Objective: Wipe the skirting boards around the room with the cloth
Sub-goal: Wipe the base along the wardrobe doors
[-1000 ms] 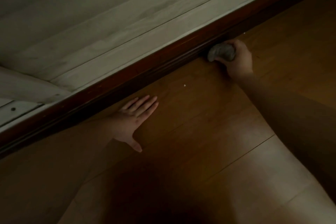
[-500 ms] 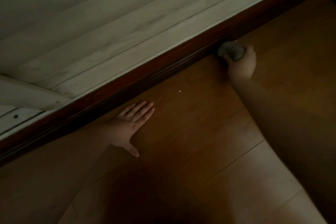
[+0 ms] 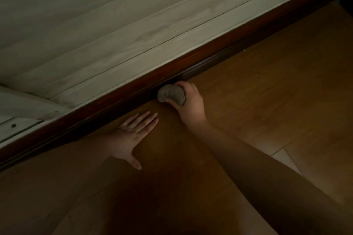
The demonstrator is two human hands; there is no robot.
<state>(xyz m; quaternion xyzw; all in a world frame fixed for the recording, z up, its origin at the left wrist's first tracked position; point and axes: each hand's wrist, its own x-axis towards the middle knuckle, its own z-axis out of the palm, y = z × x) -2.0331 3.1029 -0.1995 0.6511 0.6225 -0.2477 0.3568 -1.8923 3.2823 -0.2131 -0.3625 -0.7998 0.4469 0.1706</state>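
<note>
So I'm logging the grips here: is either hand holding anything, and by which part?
The right hand grips the balled-up cloth around its rear, fingers curled over it. The left hand holds nothing, flat on the floor.

Brown wooden floor (image 3: pixel 267 101) of long boards, bounded by a dark skirting board (image 3: pixel 210 59), bearing a left hand (image 3: pixel 131 135) laid flat with fingers spread and, beside the skirting, a right hand (image 3: pixel 191 101) gripping a grey cloth (image 3: pixel 171 94).

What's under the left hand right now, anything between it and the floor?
The left hand lies flat, fingers straight, on the bare wooden floor. Nothing shows around its edges; the spot beneath the palm is covered.
</note>
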